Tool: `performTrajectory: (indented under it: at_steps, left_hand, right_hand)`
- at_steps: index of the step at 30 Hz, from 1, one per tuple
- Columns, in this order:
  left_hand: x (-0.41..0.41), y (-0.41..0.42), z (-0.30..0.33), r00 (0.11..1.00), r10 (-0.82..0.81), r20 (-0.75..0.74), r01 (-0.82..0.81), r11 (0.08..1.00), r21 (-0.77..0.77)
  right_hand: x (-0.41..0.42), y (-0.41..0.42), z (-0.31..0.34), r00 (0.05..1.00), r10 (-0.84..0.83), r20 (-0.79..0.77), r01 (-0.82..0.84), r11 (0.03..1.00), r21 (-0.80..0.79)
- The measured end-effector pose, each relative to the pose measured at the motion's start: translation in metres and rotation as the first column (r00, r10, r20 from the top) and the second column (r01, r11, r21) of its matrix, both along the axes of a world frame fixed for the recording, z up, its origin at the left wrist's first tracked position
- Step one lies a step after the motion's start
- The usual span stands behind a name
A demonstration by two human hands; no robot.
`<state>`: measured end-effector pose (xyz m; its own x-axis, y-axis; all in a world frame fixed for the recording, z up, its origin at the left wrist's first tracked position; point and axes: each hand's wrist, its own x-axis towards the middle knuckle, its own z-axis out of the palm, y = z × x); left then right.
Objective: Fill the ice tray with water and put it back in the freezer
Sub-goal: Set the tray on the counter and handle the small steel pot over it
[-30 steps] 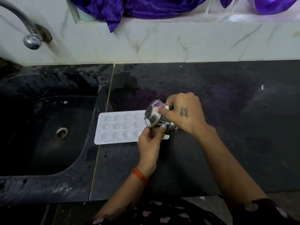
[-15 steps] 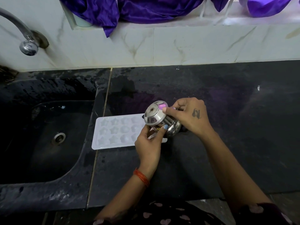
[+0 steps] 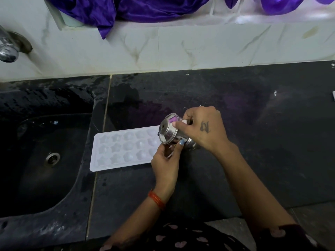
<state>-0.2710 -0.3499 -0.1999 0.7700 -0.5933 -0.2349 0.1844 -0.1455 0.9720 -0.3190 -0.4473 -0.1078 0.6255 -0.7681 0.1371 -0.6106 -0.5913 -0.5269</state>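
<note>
1. Both hands grip a steel cup [image 3: 169, 132], tipped on its side over the tray's right end: right hand [image 3: 203, 130] curled round it from above, left hand [image 3: 165, 161] pinching its lower rim.
2. Counter [image 3: 253, 142] carries the tray [image 3: 123, 150], just beside the sink [image 3: 45, 160].

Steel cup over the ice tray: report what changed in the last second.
Little changed. The right hand and left hand kept gripping the tipped steel cup over the right end of the ice tray, base facing the camera. Nothing was released. The tray stayed flat on the counter beside the sink.
</note>
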Motion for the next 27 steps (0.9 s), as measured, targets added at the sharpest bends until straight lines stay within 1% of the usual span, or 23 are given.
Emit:
performTrajectory:
  at_steps: [8,14,19,22,27]
  left_hand:
    - [-0.002,-0.001,-0.001,0.999,0.004,-0.047,-0.006,0.999,-0.033]
    - [-0.004,-0.003,-0.002,0.996,0.011,-0.089,-0.015,0.999,-0.045]
    - [-0.004,-0.004,-0.002,0.996,0.002,-0.087,-0.006,0.999,-0.045]
    - [-0.005,-0.003,-0.001,0.998,0.014,-0.063,-0.017,0.999,-0.042]
    - [-0.006,-0.003,0.001,0.995,0.014,0.101,-0.013,1.0,-0.018]
  right_hand:
    - [0.005,0.001,0.003,0.996,0.031,-0.08,-0.035,0.998,-0.05]
    - [0.004,0.002,0.007,0.994,0.054,-0.094,-0.062,0.995,-0.081]
    - [0.003,0.001,0.005,0.995,0.062,-0.081,-0.069,0.993,-0.095]
    - [0.0,-0.001,0.0,0.999,0.037,-0.031,-0.039,0.998,-0.053]
    - [-0.013,-0.008,-0.01,0.986,-0.07,0.15,0.052,0.992,0.117]
